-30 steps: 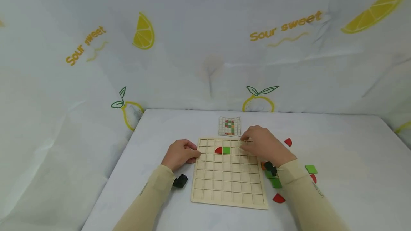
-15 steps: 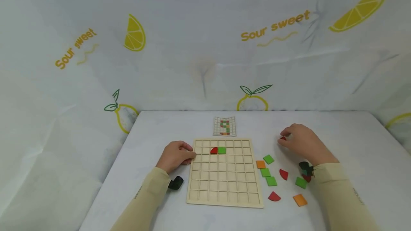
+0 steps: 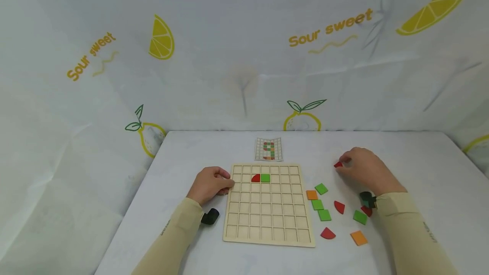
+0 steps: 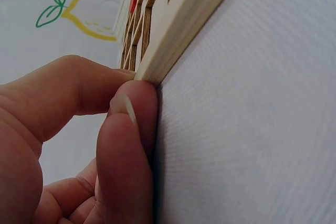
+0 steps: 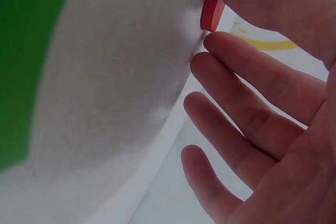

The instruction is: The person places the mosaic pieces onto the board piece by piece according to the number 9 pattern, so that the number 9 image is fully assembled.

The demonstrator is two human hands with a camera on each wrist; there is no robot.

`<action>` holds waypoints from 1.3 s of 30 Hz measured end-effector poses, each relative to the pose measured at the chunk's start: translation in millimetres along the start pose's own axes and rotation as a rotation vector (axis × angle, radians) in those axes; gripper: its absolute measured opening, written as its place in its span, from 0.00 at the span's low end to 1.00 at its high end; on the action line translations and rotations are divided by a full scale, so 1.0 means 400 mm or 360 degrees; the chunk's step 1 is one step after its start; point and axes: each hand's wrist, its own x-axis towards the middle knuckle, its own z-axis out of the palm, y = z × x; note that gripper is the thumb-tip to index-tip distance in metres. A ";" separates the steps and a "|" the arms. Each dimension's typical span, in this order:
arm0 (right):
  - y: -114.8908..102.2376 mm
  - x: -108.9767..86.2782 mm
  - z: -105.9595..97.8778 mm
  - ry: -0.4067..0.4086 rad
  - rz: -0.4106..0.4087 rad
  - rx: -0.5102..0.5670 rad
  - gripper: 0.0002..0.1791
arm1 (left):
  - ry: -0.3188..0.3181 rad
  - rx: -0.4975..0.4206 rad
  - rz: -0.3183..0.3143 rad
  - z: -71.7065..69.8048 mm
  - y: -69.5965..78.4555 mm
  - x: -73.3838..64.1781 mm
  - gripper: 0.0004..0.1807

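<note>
My left hand [image 3: 210, 183] is at the left edge of a pale wooden grid board [image 3: 265, 211]; in the left wrist view its thumb and index finger pinch the board's rim [image 4: 173, 38]. A red quarter-circle tile [image 3: 256, 178] and a green square tile [image 3: 265, 178] lie side by side in cells of the board's second row. Off to the right of the board, my right hand [image 3: 363, 169] has another red quarter-circle tile [image 5: 212, 11] between thumb and index finger, low over the table. Its other fingers are spread apart.
Right of the board lie loose green squares [image 3: 324, 215], orange squares [image 3: 359, 237] and red quarter-circles [image 3: 339, 207]. A small card [image 3: 268, 149] printed with a coloured grid pattern lies behind the board. A patterned white cloth [image 3: 237, 54] hangs at the table's back.
My right hand has moved from the board's upper right corner out to the red quarter-circle tile and pinches it. My left hand has stayed at the board's left edge.
</note>
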 end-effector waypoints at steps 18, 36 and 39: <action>-0.017 0.010 0.003 -0.0057 -0.0001 0.0023 0.18 | 0.0016 0.0011 -0.0003 -0.007 -0.004 0.000 0.12; -0.144 0.013 0.032 -0.0099 -0.0184 -0.0008 0.15 | -0.0003 -0.0012 0.0030 0.005 0.004 -0.012 0.11; -0.179 0.016 0.034 -0.0082 -0.0222 -0.0006 0.15 | 0.0005 -0.0013 0.0029 0.001 0.005 -0.009 0.11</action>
